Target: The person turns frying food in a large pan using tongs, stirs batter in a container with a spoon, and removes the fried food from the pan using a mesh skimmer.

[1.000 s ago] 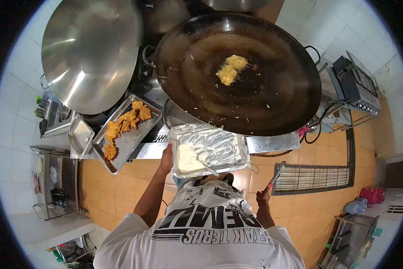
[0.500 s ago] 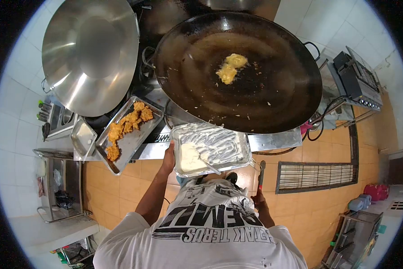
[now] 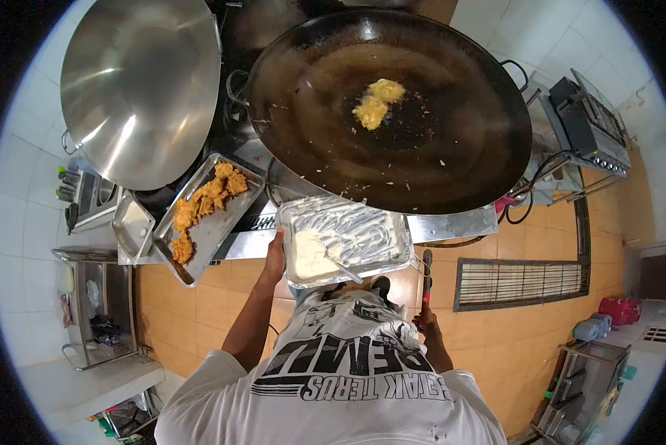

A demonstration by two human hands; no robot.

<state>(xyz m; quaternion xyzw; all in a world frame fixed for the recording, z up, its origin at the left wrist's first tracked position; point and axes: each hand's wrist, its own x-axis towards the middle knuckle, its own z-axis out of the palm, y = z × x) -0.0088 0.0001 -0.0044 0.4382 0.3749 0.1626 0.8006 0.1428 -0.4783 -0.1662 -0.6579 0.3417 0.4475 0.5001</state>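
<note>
My left hand [image 3: 275,259] grips the left edge of a metal tray [image 3: 405,252] smeared with pale batter [image 3: 314,256], in which a spoon [image 3: 342,268] lies. My right hand [image 3: 426,321] is closed around the red handle of a dark-headed utensil [image 3: 427,274], held upright to the right of the tray. Beyond the tray, a large dark wok [image 3: 466,133] of oil holds two joined pieces of yellow battered food [image 3: 378,104]. To the left, a tilted metal tray [image 3: 218,231] carries orange-brown fried pieces [image 3: 207,202].
A big shiny metal wok [image 3: 144,89] stands at the upper left. A small metal tray [image 3: 133,227] lies beside the fried-food tray. On the right are an oven-like appliance [image 3: 588,130], a black cable and a floor grate [image 3: 522,284]. A metal rack [image 3: 581,397] stands lower right.
My right hand has moved left and the utensil has swung from a slant to upright. My left hand stays on the tray. The view has shifted slightly.
</note>
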